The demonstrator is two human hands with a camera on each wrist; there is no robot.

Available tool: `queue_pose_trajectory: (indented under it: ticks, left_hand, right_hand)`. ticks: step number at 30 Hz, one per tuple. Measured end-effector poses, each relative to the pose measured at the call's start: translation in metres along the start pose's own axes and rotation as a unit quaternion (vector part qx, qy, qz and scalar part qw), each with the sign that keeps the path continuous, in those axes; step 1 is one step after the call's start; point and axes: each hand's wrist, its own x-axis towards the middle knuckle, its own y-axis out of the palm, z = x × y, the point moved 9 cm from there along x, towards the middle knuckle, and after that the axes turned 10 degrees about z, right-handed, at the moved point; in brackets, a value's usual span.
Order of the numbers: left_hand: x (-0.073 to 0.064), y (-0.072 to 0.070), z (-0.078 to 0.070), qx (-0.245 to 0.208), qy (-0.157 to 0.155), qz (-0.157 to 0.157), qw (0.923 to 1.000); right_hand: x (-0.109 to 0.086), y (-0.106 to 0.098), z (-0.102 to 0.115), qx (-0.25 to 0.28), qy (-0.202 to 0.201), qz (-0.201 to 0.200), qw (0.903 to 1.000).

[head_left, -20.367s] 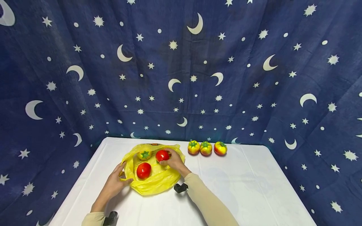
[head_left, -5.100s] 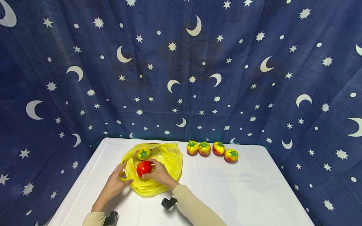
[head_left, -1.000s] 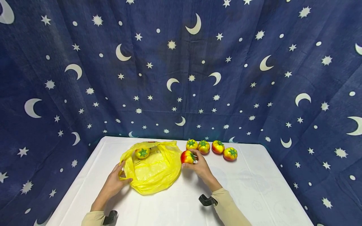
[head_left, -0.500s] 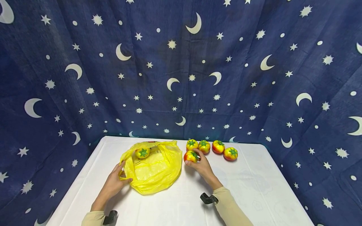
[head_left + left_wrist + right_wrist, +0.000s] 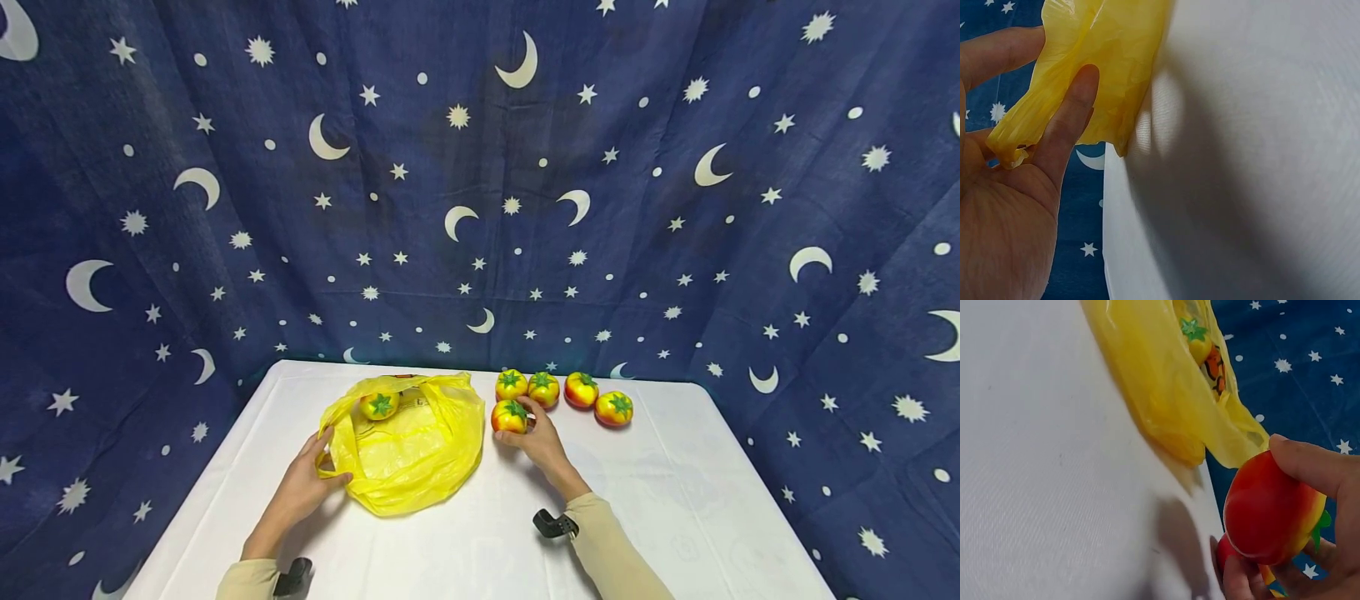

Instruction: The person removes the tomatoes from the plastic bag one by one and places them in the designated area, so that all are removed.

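The left hand (image 5: pixel 303 483) holds the near left edge of a yellow plastic bag (image 5: pixel 420 475), thumb on one side and fingers on the other in the left wrist view. Inside the bag's open mouth lies one yellow-red tomato (image 5: pixel 379 406) with green leaves. Right of the bag, the right hand (image 5: pixel 542 442) grips another tomato (image 5: pixel 509 416), leaves up in the head view. The right wrist view shows that tomato's red underside (image 5: pixel 1269 512), its shadow on the cloth; whether it touches the table, I cannot tell.
Several more tomatoes stand along the table's back: one (image 5: pixel 512 384) just behind the gripped tomato, another (image 5: pixel 543 389) beside it, others (image 5: pixel 581 389) further right. White cloth covers the table (image 5: pixel 675 483). A dark blue curtain (image 5: pixel 480 183) with moons and stars hangs behind.
Since 5.1 s ago, the right hand has taken a tomato out of the bag and rightward to the row, turning its leaves up. Earlier, another tomato joined the row. The left hand stays put.
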Motion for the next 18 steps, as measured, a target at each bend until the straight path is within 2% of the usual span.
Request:
queue_pose_trajectory:
  ticks: [11,18]
  left_hand:
    - [-0.001,-0.001,0.000,-0.002,0.006,-0.003,1.0000]
    - [-0.001,0.000,0.001,-0.001,-0.003,0.002,1.0000]
  right_hand:
    - [0.002,-0.007,-0.012,-0.007,0.029,-0.011,0.9995]
    - [0.005,-0.007,-0.014,0.011,0.006,-0.006,0.9999]
